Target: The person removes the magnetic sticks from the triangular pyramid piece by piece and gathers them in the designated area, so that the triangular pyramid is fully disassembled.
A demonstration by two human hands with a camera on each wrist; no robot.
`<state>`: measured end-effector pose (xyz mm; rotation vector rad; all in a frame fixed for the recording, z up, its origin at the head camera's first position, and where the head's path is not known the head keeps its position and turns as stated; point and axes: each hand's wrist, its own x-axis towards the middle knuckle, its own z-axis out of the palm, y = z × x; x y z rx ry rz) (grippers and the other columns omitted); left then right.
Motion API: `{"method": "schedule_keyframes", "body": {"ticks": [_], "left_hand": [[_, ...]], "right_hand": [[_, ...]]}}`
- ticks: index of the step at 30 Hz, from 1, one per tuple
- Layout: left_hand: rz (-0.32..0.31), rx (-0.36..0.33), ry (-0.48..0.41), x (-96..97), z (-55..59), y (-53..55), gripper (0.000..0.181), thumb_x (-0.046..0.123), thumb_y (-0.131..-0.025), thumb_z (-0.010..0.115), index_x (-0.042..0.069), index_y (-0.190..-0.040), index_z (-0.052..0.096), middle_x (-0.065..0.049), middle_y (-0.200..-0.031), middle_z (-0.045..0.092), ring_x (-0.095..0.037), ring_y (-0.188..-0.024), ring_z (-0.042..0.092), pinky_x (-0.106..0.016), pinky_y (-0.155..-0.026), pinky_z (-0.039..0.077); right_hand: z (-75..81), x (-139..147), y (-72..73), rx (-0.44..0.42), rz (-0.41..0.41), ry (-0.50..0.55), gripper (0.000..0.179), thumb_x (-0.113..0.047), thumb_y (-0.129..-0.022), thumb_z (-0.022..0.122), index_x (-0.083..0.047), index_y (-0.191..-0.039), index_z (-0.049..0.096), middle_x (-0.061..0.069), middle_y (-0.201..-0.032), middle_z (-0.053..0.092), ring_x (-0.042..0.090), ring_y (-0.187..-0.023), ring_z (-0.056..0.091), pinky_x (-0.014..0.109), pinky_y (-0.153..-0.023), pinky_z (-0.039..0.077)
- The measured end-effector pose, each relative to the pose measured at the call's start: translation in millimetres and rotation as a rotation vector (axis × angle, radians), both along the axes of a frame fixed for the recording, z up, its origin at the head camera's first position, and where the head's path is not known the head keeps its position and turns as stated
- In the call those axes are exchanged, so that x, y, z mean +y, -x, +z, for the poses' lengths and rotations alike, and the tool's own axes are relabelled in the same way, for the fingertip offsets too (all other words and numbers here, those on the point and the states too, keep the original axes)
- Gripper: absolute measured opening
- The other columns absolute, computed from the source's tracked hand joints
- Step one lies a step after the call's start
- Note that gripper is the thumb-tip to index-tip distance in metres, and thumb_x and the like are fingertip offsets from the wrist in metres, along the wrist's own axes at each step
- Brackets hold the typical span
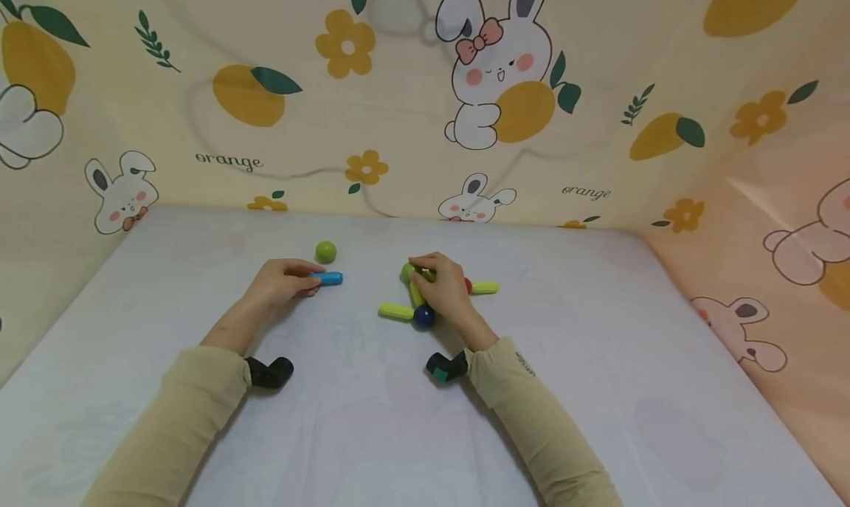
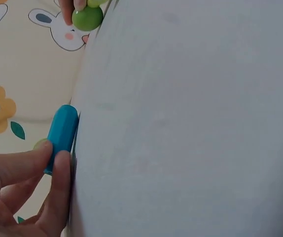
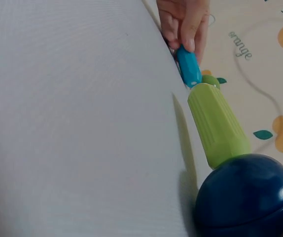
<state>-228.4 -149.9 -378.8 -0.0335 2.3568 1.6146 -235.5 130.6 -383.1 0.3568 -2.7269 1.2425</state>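
My left hand (image 1: 275, 280) pinches a blue rod (image 1: 331, 278) between thumb and fingers, its free end pointing right. Just behind that rod a loose green ball (image 1: 325, 252) sits on the table. The right hand (image 1: 443, 287) grips a green ball (image 1: 407, 272) of a joined ball-and-rod piece. A dark blue ball (image 1: 423, 316) is at the piece's near side, with a yellow-green rod (image 1: 396, 311) sticking out left. On the far side of the hand, a red ball (image 1: 468, 285) carries another yellow-green rod (image 1: 488, 288). Fingers hide part of the piece's middle.
A white-covered table (image 1: 358, 433) lies under both hands. Behind it and at the sides hangs a printed cloth (image 1: 398, 108) with rabbits and oranges. Black wrist cameras, one on the left wrist (image 1: 271, 373) and one on the right (image 1: 446, 367), stick out inward.
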Motion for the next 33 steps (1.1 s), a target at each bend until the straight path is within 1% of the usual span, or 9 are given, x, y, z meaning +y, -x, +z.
{"method": "schedule_keyframes", "body": {"ticks": [4, 8, 13, 16, 19, 24, 28, 30, 33], "left_hand": [[0.026, -0.016, 0.023, 0.6, 3.2, 3.2, 0.037, 0.006, -0.095, 0.058, -0.007, -0.129, 0.054, -0.013, -0.107, 0.062, 0.001, -0.071, 0.06, -0.014, -0.072, 0.051], [0.06, -0.017, 0.024, 2.7, 6.7, 4.7, 0.037, 0.004, -0.094, 0.058, -0.008, -0.129, 0.054, -0.016, -0.11, 0.059, 0.0, -0.07, 0.059, -0.015, -0.071, 0.052], [0.07, -0.026, -0.006, 3.9, 7.0, 5.9, 0.039, 0.001, -0.093, 0.059, -0.01, -0.13, 0.052, -0.018, -0.113, 0.057, 0.001, -0.069, 0.058, -0.015, -0.07, 0.053], [0.079, -0.031, -0.004, 4.4, 6.4, 5.7, 0.038, 0.001, -0.093, 0.059, -0.009, -0.129, 0.053, -0.018, -0.113, 0.057, 0.001, -0.07, 0.058, -0.015, -0.07, 0.052], [0.082, -0.029, 0.008, 3.7, 5.6, 5.7, 0.038, 0.001, -0.093, 0.058, -0.008, -0.129, 0.053, -0.02, -0.116, 0.057, 0.0, -0.07, 0.058, -0.015, -0.07, 0.052], [0.065, -0.016, 0.037, 2.1, 5.1, 4.1, 0.039, 0.005, -0.093, 0.06, -0.006, -0.13, 0.054, -0.024, -0.127, 0.054, -0.002, -0.075, 0.059, -0.015, -0.072, 0.052], [0.06, 0.005, 0.084, 0.6, 8.0, 0.1, 0.04, 0.009, -0.092, 0.062, -0.003, -0.13, 0.055, -0.024, -0.13, 0.054, -0.005, -0.08, 0.062, -0.017, -0.074, 0.052], [0.065, 0.035, 0.137, -0.6, 11.3, -2.5, 0.041, 0.013, -0.092, 0.063, 0.0, -0.13, 0.057, -0.024, -0.127, 0.058, -0.008, -0.082, 0.064, -0.018, -0.074, 0.051], [0.078, 0.084, 0.185, -1.4, 18.0, -6.4, 0.042, 0.019, -0.091, 0.065, 0.002, -0.129, 0.058, -0.023, -0.126, 0.059, -0.015, -0.085, 0.068, -0.02, -0.073, 0.049]], "right_hand": [[0.3, 0, 0.0, 0.001, 0.0, 0.003, 0.027, -0.006, -0.089, 0.066, -0.002, -0.116, 0.068, 0.013, -0.114, 0.065, 0.026, -0.11, 0.06, 0.038, -0.096, 0.049], [-0.4, 0, 0.4, 0.004, 0.002, 0.009, 0.028, -0.006, -0.089, 0.066, -0.002, -0.117, 0.068, 0.012, -0.114, 0.065, 0.025, -0.11, 0.06, 0.038, -0.096, 0.049], [-0.9, -1, 0.9, 0.018, 0.0, 0.002, 0.028, -0.007, -0.089, 0.066, -0.002, -0.116, 0.068, 0.012, -0.114, 0.066, 0.026, -0.11, 0.06, 0.038, -0.095, 0.049], [-0.7, -1, 0.8, 0.029, 0.0, -0.001, 0.027, -0.007, -0.089, 0.067, -0.001, -0.115, 0.069, 0.013, -0.114, 0.066, 0.027, -0.109, 0.06, 0.039, -0.095, 0.049], [0.1, 0, 0.7, 0.029, 0.003, -0.001, 0.027, -0.007, -0.089, 0.067, -0.001, -0.114, 0.069, 0.013, -0.113, 0.066, 0.027, -0.109, 0.06, 0.039, -0.095, 0.049], [2.3, 2, -0.1, -0.012, 0.01, -0.013, 0.027, -0.009, -0.09, 0.066, -0.003, -0.116, 0.068, 0.012, -0.116, 0.066, 0.026, -0.109, 0.06, 0.038, -0.096, 0.049], [5.7, 6, -1.4, -0.069, 0.028, 0.004, 0.029, -0.013, -0.091, 0.065, -0.006, -0.12, 0.066, 0.01, -0.123, 0.064, 0.025, -0.117, 0.057, 0.037, -0.1, 0.046], [8.0, 8, -2.6, -0.081, 0.043, 0.02, 0.031, -0.015, -0.091, 0.065, -0.007, -0.121, 0.065, 0.008, -0.126, 0.063, 0.024, -0.121, 0.055, 0.036, -0.102, 0.045], [11.3, 12, -5.4, -0.065, 0.072, 0.04, 0.032, -0.015, -0.09, 0.067, -0.007, -0.121, 0.065, 0.009, -0.13, 0.061, 0.025, -0.125, 0.052, 0.037, -0.104, 0.043]]}}
